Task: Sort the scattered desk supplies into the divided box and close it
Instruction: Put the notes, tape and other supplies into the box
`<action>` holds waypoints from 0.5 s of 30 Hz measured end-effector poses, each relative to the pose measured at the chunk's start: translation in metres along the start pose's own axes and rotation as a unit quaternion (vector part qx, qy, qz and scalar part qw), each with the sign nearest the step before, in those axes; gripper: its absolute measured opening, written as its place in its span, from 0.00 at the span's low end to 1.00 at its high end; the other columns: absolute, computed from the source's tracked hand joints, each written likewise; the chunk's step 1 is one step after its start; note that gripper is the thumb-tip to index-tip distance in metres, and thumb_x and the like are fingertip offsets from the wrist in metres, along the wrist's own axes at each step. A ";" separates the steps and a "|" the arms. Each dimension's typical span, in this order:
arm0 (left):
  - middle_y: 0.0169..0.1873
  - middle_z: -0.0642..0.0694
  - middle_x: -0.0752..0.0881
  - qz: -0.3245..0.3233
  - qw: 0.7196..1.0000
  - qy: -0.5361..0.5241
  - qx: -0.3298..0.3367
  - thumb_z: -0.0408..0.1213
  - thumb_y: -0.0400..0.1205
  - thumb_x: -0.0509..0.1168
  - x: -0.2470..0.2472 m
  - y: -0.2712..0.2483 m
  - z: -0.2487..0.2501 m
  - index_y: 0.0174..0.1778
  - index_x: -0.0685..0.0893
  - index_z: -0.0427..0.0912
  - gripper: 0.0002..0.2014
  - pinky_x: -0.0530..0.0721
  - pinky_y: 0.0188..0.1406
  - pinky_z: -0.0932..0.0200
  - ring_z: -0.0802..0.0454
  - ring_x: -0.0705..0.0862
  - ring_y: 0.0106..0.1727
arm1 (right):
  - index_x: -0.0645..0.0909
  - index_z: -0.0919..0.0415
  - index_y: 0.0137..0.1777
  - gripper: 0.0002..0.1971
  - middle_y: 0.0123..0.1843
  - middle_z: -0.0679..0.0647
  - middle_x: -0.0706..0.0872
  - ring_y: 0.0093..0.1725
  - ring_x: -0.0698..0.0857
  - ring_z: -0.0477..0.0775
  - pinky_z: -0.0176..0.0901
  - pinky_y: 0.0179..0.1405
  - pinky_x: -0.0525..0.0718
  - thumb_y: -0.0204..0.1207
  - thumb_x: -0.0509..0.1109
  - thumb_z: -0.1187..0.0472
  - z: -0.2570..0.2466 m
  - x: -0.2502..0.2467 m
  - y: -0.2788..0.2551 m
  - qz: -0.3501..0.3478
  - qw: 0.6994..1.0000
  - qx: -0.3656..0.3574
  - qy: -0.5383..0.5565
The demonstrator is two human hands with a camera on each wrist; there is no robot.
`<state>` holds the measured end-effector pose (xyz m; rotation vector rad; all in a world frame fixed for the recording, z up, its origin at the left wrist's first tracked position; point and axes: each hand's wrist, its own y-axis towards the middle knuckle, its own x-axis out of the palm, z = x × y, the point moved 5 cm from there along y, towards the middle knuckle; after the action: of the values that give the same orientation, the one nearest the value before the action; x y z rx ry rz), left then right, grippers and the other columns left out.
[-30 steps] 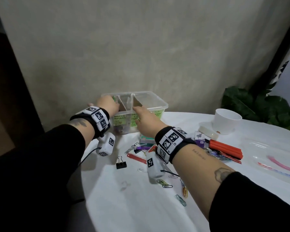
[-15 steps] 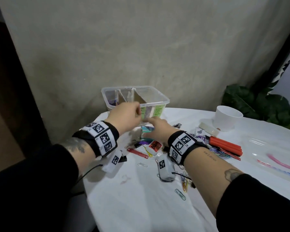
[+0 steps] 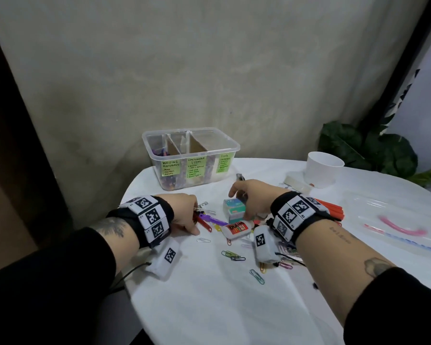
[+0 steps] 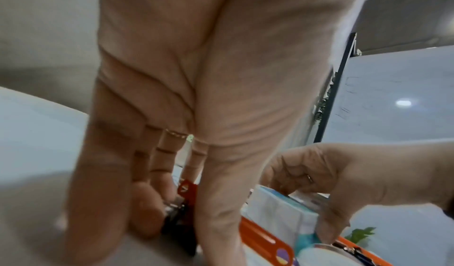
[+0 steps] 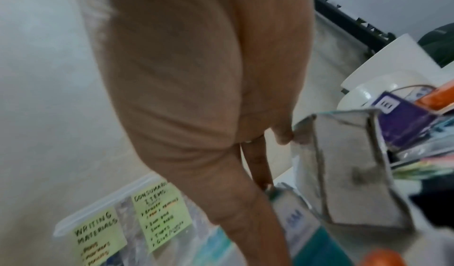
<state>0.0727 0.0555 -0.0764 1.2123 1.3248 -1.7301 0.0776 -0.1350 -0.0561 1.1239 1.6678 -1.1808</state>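
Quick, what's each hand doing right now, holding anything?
Left hand: fingers pinch a black binder clip on the table.
Right hand: fingers curl round the small teal and white box.

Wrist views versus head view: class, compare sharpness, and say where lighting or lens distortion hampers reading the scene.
Head view: sharp in the middle, notes on the box partly legible, left side dark, table edge bowed by the wide lens. Left wrist view: left hand fills the frame, soft; things under the fingers blurred. Right wrist view: motion-smeared, right hand looming, note headings still readable.
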 end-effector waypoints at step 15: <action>0.55 0.52 0.86 0.102 0.904 -0.354 0.219 0.55 0.66 0.81 -0.018 0.008 0.106 0.68 0.76 0.50 0.36 0.83 0.56 0.60 0.56 0.85 0.54 | 0.87 0.64 0.53 0.18 0.50 0.65 0.91 0.44 0.90 0.56 0.54 0.51 0.87 0.64 0.86 0.64 0.052 -0.030 -0.065 0.128 0.922 -0.057 0.362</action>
<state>0.0562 -0.0492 -0.0558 0.7597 0.3775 -2.0809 0.0300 -0.2029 -0.0239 1.7750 1.9979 -0.5030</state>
